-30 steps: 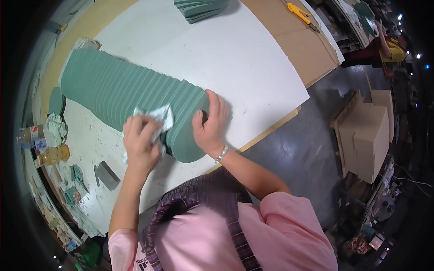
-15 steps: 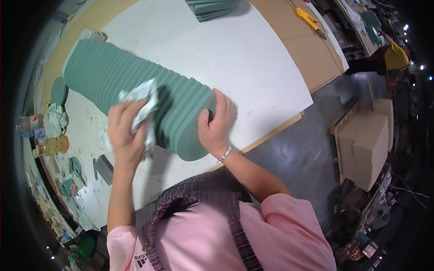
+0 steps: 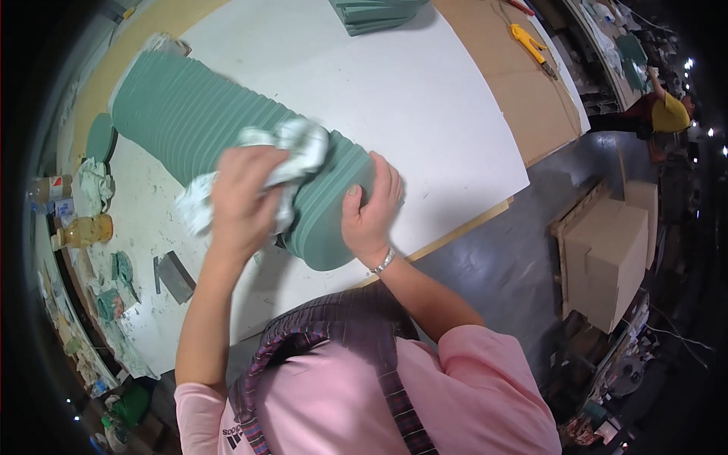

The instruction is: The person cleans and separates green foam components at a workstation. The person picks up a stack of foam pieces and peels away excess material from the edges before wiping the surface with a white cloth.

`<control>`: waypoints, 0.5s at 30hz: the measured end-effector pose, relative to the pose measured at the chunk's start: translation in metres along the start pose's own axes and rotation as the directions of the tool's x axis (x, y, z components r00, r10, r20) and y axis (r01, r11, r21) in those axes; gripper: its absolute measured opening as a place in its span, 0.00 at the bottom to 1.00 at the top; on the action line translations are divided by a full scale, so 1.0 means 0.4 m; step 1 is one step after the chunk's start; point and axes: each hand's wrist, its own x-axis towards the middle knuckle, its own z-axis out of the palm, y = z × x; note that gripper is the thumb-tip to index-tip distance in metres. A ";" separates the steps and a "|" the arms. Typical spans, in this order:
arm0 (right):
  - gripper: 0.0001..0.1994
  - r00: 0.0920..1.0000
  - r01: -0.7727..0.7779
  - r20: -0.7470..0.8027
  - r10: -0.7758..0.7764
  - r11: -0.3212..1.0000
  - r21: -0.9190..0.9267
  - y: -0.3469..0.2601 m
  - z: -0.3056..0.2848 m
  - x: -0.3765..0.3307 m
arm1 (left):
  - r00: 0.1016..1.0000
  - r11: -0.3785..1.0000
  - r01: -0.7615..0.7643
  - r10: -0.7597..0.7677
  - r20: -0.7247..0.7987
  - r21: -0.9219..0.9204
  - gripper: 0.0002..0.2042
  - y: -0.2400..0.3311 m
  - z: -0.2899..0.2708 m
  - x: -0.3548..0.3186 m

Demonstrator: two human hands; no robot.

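A long row of green rounded plates (image 3: pixel 189 102) leans packed together across the white tabletop, running from far left to near middle. My left hand (image 3: pixel 244 199) is closed on a crumpled white cloth (image 3: pixel 303 144), which lies against the upper edges of the plates toward the near end. Part of the cloth hangs out to the left of the hand. My right hand (image 3: pixel 373 212) rests against the face and right edge of the nearest plate, thumb apart and fingers stretched out. The fingers' far sides are hidden.
More green plates (image 3: pixel 379 15) stand at the far edge. A yellow air gun (image 3: pixel 532 47) lies on brown board. To the left are a bottle of amber liquid (image 3: pixel 85 230), rags (image 3: pixel 95 186) and a grey block (image 3: pixel 177 277). Cardboard boxes (image 3: pixel 607 250) stand right; another person (image 3: pixel 667 114) is beyond.
My left hand has moved right and slightly forward with the cloth, which now covers plates nearer the close end. My right hand stays against the nearest plate.
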 end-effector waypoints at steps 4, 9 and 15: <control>0.27 1.000 -0.011 -0.009 0.011 1.000 -0.024 0.019 -0.009 0.008 | 0.996 0.995 -0.044 0.036 0.085 0.092 0.17 -0.021 0.020 -0.086; 0.28 0.999 -0.032 0.021 0.033 0.999 -0.026 -0.002 -0.013 0.005 | 0.994 0.994 0.073 -0.079 0.071 0.087 0.16 -0.013 -0.001 -0.127; 0.28 1.000 -0.013 -0.012 0.013 1.000 -0.002 0.002 -0.010 0.003 | 0.989 0.993 -0.080 0.067 0.132 0.091 0.16 0.058 0.080 0.009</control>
